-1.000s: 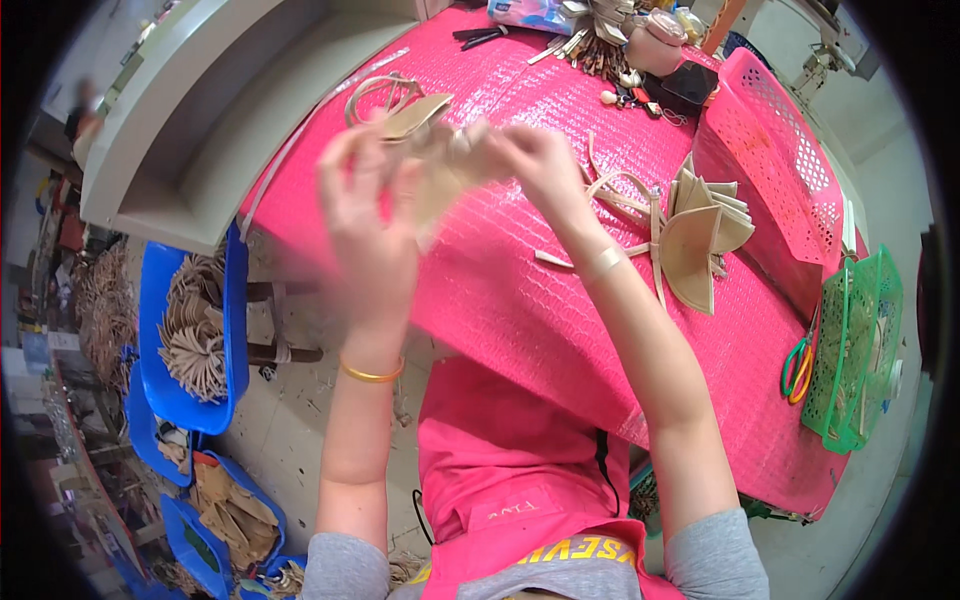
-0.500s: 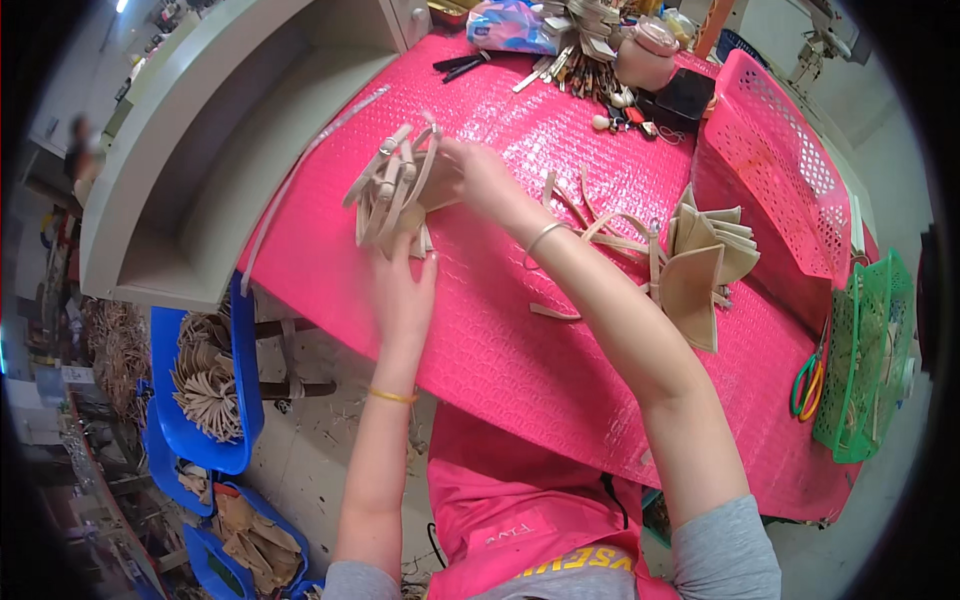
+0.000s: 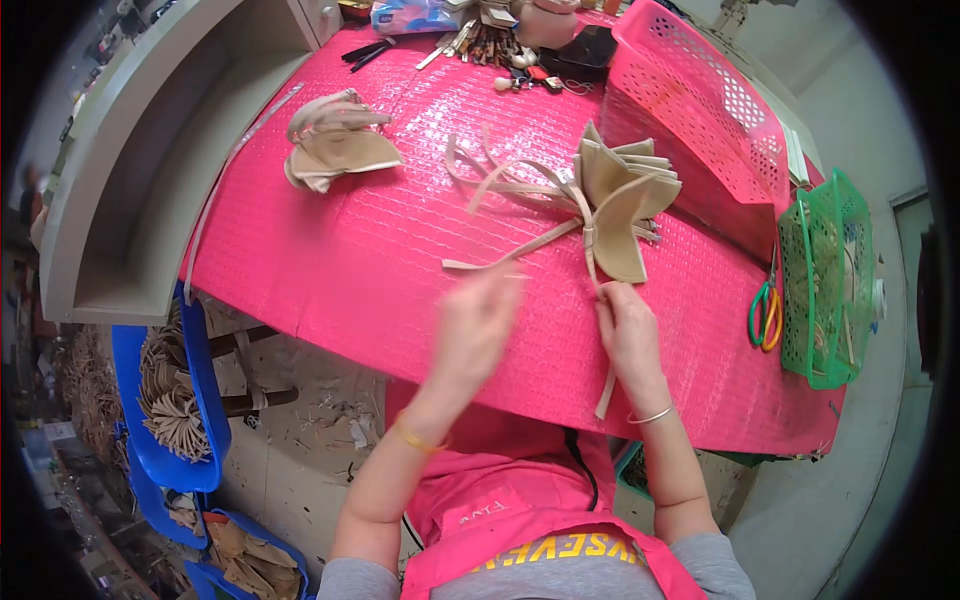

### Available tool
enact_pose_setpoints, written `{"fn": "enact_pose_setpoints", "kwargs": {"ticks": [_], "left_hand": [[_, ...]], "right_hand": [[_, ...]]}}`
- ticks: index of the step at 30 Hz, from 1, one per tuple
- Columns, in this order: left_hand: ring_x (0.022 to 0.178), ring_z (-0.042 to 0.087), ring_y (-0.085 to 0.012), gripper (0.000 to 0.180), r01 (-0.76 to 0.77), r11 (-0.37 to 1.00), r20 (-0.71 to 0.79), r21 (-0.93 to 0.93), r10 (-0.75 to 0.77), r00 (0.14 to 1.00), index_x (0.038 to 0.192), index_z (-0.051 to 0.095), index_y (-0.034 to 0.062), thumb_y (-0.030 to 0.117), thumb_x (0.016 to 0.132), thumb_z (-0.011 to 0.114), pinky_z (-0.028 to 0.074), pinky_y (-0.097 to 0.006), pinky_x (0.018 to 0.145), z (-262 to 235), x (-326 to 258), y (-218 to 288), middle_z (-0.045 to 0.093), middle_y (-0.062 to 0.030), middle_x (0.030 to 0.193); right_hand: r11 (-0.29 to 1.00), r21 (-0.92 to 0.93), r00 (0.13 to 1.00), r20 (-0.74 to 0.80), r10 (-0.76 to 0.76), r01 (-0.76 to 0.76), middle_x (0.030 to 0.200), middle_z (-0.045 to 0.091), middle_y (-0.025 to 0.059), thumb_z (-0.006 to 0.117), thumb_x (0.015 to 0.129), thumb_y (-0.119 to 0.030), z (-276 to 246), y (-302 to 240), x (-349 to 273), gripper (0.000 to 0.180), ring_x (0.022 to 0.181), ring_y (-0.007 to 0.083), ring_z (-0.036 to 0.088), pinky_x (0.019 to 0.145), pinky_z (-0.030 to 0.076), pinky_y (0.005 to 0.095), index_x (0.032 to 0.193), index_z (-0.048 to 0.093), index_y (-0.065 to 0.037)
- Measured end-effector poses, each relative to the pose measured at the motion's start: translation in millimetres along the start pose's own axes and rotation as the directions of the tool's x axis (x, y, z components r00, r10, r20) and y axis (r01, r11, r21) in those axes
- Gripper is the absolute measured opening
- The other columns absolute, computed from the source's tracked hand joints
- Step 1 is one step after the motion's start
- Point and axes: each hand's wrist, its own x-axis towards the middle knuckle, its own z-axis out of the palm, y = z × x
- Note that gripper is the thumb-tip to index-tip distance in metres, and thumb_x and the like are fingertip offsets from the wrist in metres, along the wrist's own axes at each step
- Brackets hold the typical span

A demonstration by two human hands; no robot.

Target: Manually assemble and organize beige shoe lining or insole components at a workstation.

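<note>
My right hand (image 3: 629,330) pinches a narrow beige strap (image 3: 589,256) that belongs to a fanned bundle of beige shoe-upper-like pieces (image 3: 620,215) on the pink table. Its loose end hangs below my fingers. Other thin straps (image 3: 510,188) trail leftward from the same bundle. My left hand (image 3: 474,330) hovers over the near part of the table, left of my right hand. Motion smears its fingers, so its grip and contents are unclear. A second small stack of beige pieces (image 3: 340,150) lies at the far left, with neither hand on it.
A pink perforated basket (image 3: 700,110) and a green basket (image 3: 825,290) stand on the right, with scissors (image 3: 766,312) beside them. Small tools (image 3: 490,45) crowd the far edge. A grey shelf box (image 3: 130,200) borders the left; blue bins (image 3: 170,400) hang below.
Both hands have left the small left stack, which now rests on the table. My right hand has moved right and near, onto the strap. The view has shifted rightward.
</note>
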Motion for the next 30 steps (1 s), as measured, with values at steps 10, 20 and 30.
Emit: {"fn": "enact_pose_setpoints", "kwargs": {"ticks": [10, 20, 30], "left_hand": [[0.059, 0.055, -0.0085, 0.026, 0.191, 0.981, 0.102, 0.024, -0.193, 0.976, 0.102, 0.052, 0.0019, 0.014, 0.079, 0.056, 0.043, -0.024, 0.052, 41, 20, -3, 0.058, -0.0097, 0.063], [0.072, 0.059, -0.0143, 0.063, -0.065, 0.853, -0.289, -0.518, -0.102, 0.952, 0.13, 0.027, 0.007, -0.009, 0.075, 0.052, 0.049, -0.024, 0.066, -5, 38, -30, 0.061, -0.0165, 0.089], [0.077, 0.061, -0.0191, 0.039, 0.039, 0.809, -0.131, -0.586, -0.142, 0.981, 0.121, 0.036, -0.0031, 0.007, 0.084, 0.047, 0.05, -0.028, 0.07, -30, 17, -16, 0.06, -0.0182, 0.09]], "right_hand": [[0.938, 0.339, 0.933, 0.31, -0.185, 0.074, 0.072, 0.048, 0.0147, 0.051, 0.075, -0.002, -26, -31, -76, 0.03, 0.063, 0.033, 0.053, 0.055, 0.043, 0.0399, 0.105, 0.053, -0.006], [0.889, 0.458, 0.985, 0.135, -0.106, 0.032, 0.074, 0.052, 0.0135, 0.055, 0.073, 0.001, -46, -13, -116, 0.03, 0.061, 0.0288, 0.054, 0.052, 0.044, 0.0357, 0.103, 0.054, -0.002], [0.247, 0.943, 0.969, -0.241, 0.053, 0.222, 0.079, 0.059, 0.009, 0.063, 0.072, -0.003, -55, -51, -47, 0.008, 0.064, 0.0169, 0.057, 0.059, 0.045, 0.0264, 0.076, 0.056, -0.002]]}}
